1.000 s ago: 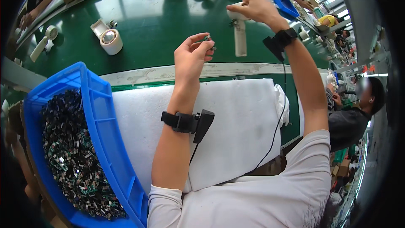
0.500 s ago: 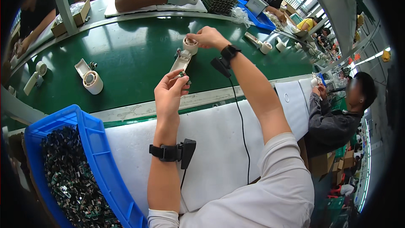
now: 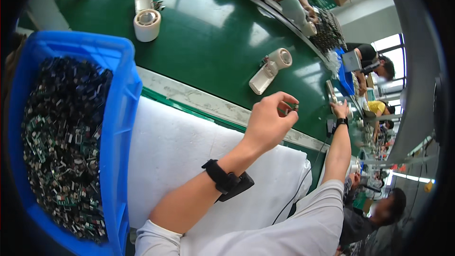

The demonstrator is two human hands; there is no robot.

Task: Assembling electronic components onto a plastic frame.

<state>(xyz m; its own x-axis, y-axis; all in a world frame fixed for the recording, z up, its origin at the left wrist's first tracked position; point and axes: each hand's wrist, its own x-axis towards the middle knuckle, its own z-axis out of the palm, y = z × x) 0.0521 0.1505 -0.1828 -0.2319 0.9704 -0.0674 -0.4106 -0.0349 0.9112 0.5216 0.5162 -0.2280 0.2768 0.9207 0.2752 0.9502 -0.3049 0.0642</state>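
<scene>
My left hand (image 3: 271,122) is raised over the belt's near edge, its thumb and fingers pinching a small circuit board (image 3: 295,108). Stretched far to the right, my right hand (image 3: 340,110) has its fingers on the round head of a white handheld fan (image 3: 330,89); the hand partly hides that head. Beyond my left hand lies another white handheld fan (image 3: 263,78), its handle opened up and small parts showing at its neck. Farther left stands a third fan (image 3: 147,27), also with an open handle and loose parts beside it.
A blue bin (image 3: 121,128) full of small circuit boards sits at the left. White foam sheeting (image 3: 189,147) covers the near worktop, along the green belt (image 3: 204,42). Across it a gloved co-worker's hand (image 3: 310,16) works beside stacked boards (image 3: 327,31). A cable (image 3: 303,180) trails from my right wrist.
My right hand has left the nearer fan and reached right to another one. My left hand has moved right, still pinching the board. The view has swung, bringing the bin closer.
</scene>
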